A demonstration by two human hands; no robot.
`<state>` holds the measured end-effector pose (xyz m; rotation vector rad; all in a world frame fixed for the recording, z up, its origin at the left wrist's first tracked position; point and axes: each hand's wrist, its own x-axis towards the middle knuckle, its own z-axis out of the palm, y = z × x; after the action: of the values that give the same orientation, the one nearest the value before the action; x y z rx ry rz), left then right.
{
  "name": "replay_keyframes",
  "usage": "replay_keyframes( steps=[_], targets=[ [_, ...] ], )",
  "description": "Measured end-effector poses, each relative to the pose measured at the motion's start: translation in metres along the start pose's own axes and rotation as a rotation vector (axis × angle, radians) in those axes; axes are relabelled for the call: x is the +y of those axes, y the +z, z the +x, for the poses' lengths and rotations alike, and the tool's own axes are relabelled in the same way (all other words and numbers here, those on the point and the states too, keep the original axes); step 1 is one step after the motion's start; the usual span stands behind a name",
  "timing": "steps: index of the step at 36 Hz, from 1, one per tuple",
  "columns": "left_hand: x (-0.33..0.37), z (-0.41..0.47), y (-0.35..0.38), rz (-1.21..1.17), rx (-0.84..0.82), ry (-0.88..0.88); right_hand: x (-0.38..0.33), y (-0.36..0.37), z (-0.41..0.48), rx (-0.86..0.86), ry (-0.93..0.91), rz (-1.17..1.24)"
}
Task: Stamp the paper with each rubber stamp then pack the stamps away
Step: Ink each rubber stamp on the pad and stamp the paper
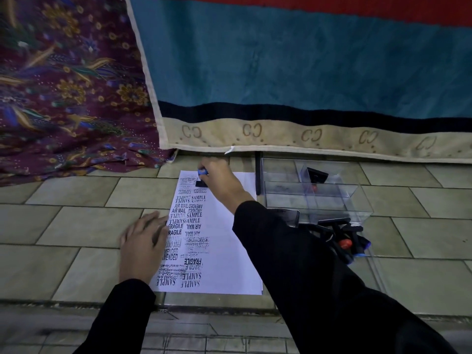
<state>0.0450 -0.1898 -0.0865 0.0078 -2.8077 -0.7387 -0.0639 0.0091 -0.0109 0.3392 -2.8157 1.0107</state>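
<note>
A white sheet of paper (229, 254) lies on the tiled floor, its left half covered with black stamped words. My right hand (219, 178) is closed on a rubber stamp (202, 178) with a blue knob and black base, pressed onto the paper's far left corner. My left hand (143, 241) lies flat with fingers spread, its fingertips on the paper's left edge. A heap of black stamps (350, 238) with red and blue knobs lies right of my right forearm. One more black stamp (316, 175) sits inside the clear box (283, 190).
The clear plastic box with compartments stands on the floor right of the paper. A dark ink pad (288, 217) lies at its near edge. A teal and beige rug (306, 72) hangs behind, and purple floral cloth (63, 85) lies at the left.
</note>
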Motion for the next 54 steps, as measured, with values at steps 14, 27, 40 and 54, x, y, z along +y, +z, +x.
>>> replay_keyframes(
  steps=[14, 27, 40, 54],
  targets=[
    [-0.003, 0.002, 0.002, 0.003, 0.002, -0.003, -0.001, 0.016, 0.007, -0.017, -0.025, -0.031],
    [-0.005, 0.002, 0.004, -0.002, 0.015, 0.006, -0.005, 0.014, 0.004, -0.029, 0.051, 0.024],
    [-0.007, 0.002, 0.005, -0.008, 0.013, 0.006, 0.024, -0.024, -0.022, 0.399, 0.104, 0.394],
    [-0.006, 0.001, 0.005, -0.009, 0.013, 0.009, 0.035, -0.085, -0.158, 0.404, 0.029, 0.099]
  ],
)
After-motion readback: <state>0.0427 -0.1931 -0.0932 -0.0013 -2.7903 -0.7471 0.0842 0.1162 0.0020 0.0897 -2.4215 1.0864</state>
